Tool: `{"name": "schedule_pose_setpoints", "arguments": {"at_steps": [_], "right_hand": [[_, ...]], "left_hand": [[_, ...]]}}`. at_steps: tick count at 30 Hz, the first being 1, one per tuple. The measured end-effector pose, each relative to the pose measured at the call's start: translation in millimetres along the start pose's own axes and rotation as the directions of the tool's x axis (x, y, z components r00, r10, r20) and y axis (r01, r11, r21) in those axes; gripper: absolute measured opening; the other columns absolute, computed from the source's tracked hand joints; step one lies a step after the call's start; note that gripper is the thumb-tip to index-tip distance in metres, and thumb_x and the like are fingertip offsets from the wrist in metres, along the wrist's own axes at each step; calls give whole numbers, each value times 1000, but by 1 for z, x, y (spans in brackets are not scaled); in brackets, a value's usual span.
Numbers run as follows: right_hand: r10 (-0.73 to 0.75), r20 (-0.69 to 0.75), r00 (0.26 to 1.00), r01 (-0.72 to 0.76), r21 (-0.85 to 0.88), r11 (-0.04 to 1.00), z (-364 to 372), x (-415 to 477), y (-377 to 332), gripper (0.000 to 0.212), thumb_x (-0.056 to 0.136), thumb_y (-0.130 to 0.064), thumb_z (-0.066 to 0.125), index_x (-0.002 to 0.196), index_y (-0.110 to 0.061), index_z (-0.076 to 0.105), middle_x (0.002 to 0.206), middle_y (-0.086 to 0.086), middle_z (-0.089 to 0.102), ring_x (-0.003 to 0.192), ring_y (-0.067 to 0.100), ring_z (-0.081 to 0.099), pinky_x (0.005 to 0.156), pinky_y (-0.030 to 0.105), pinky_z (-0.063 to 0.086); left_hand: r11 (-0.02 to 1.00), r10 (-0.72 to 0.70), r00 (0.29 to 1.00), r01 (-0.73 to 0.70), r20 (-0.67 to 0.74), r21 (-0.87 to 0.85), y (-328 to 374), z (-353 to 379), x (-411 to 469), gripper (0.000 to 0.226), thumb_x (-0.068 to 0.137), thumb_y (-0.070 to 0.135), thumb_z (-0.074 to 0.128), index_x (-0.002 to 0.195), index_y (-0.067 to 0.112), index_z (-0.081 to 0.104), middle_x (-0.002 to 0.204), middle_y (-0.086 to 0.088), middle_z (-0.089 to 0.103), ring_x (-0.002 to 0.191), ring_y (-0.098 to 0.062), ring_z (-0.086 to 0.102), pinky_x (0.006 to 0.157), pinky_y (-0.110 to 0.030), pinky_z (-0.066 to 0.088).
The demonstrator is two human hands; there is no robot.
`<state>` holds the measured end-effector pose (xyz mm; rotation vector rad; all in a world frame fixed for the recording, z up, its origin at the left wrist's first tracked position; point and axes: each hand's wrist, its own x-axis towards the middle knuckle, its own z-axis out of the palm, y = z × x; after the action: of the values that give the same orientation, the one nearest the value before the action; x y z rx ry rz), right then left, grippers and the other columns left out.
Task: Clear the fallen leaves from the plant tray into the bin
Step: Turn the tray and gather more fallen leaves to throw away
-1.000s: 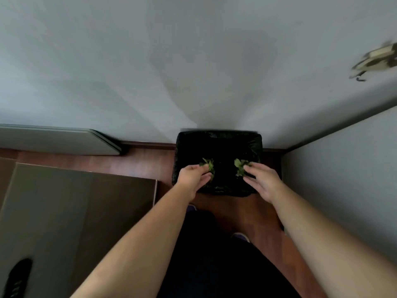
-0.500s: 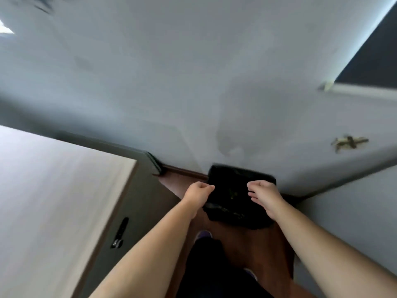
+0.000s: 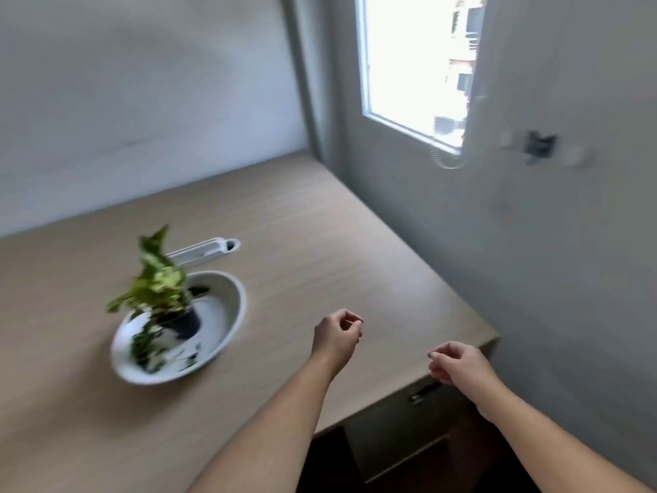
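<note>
A white oval plant tray sits on the wooden desk, left of centre. In it stands a small dark pot with a green variegated plant. Several fallen leaves lie in the tray's near end, blurred by motion. My left hand hovers over the desk to the right of the tray, fingers loosely curled, holding nothing. My right hand hangs past the desk's right front corner, fingers also curled and empty. The bin is out of view.
A white cable grommet strip is set in the desk behind the tray. A wall with a window runs along the desk's right side. A drawer with a dark handle sits under the desk corner.
Both hands dropped their leaves into the black bin and came away empty. My view swung up and left from the bin on the floor to the desk with the plant tray.
</note>
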<state>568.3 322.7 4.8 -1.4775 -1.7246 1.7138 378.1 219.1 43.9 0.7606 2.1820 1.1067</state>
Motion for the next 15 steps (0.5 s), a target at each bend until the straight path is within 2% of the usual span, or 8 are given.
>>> {"name": "schedule_pose_setpoints", "arguments": {"at_steps": [3, 4, 8, 10, 12, 15], "right_hand": [[-85, 95, 992, 99, -159, 982, 75, 12, -35, 15, 88, -10, 59, 75, -13, 65, 69, 6, 69, 69, 23, 66, 70, 38, 51], [-119, 131, 984, 144, -202, 969, 109, 17, -47, 14, 87, -13, 60, 76, -16, 66, 70, 5, 70, 71, 23, 67, 72, 39, 52], [-269, 192, 944, 318, -305, 897, 209, 22, -91, 18, 81, -14, 64, 66, -24, 66, 64, -2, 70, 68, 18, 66, 58, 25, 47], [-313, 267, 912, 396, -362, 844, 263, 25, -113, 14, 80, -15, 64, 70, -24, 68, 67, -3, 68, 70, 16, 63, 61, 22, 45], [-348, 367, 862, 490, -434, 756, 309, 27, -128, 8, 80, -17, 64, 79, -20, 71, 73, -3, 67, 73, 15, 61, 65, 21, 41], [-336, 527, 780, 614, -545, 571, 367, 34, -137, 15, 80, -20, 59, 92, -17, 69, 91, 2, 70, 87, 22, 63, 73, 27, 46]], "left_hand": [[997, -79, 964, 83, -252, 2, -49, -81, 10, 11, 84, 18, 57, 79, 19, 68, 76, -9, 72, 75, -24, 66, 74, -32, 52], [994, -106, 943, 109, -316, -8, -71, -110, 13, 11, 84, 18, 58, 80, 17, 68, 77, -10, 73, 77, -26, 67, 74, -33, 52], [987, -153, 885, 163, -440, -14, -130, -190, 22, 9, 81, 18, 60, 74, 20, 65, 69, -3, 69, 76, -25, 66, 69, -31, 50], [977, -170, 886, 210, -431, 45, -159, -229, 33, 9, 80, 17, 60, 74, 24, 63, 70, 0, 66, 76, -25, 64, 69, -31, 51], [946, -184, 921, 261, -343, 194, -181, -262, 43, 7, 78, 22, 61, 84, 26, 60, 85, 0, 66, 84, -24, 63, 76, -35, 53], [807, -256, 958, 283, -126, 518, -205, -291, 58, 47, 72, 44, 70, 113, 30, 52, 118, 3, 52, 107, -20, 55, 85, -33, 47]]}}
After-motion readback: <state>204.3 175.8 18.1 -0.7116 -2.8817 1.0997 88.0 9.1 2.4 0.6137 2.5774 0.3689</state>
